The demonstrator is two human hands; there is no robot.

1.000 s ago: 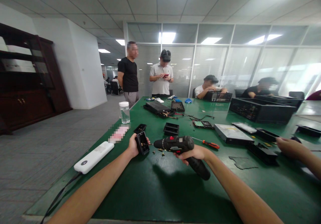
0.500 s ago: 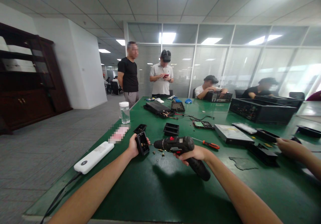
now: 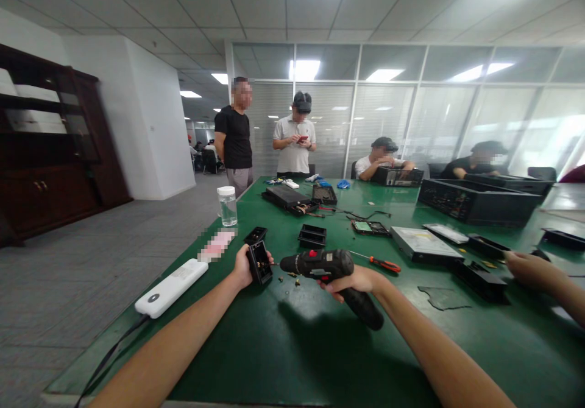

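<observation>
Left fingers (image 3: 270, 258) pinch black casing (image 3: 261, 263) near bench's left edge (image 3: 97, 345), right fingers (image 3: 337, 285) wrap drill (image 3: 322, 264)—wobble could skid that bit (image 3: 276, 264)!

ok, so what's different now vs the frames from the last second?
Nothing visibly moved, and nothing was taken up or let go. Same as before: left hand holds the open black case, right hand grips the drill, its bit pointed at the case. Loose screws and screwdriver lie where they were.
</observation>
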